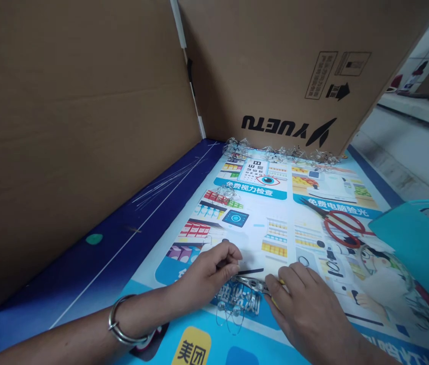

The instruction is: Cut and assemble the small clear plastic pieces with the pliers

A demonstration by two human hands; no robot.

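Note:
My left hand (214,268), with a metal bangle on its wrist, pinches a thin black strip (250,271) that pokes out to the right over the printed mat (260,203). My right hand (306,304) is closed on a small metal tool (252,284), seemingly pliers with a yellow handle, whose tip lies just under the strip. Clear lens-like pieces (231,312) sit on the mat directly below both hands. The two hands almost touch.
Red-handled scissors (342,223) lie on the mat to the right. A teal bag (420,243) stands at the right edge. Cardboard walls (85,126) enclose the left and back. Clear small parts (283,151) line the back wall, with more (224,192) mid-mat.

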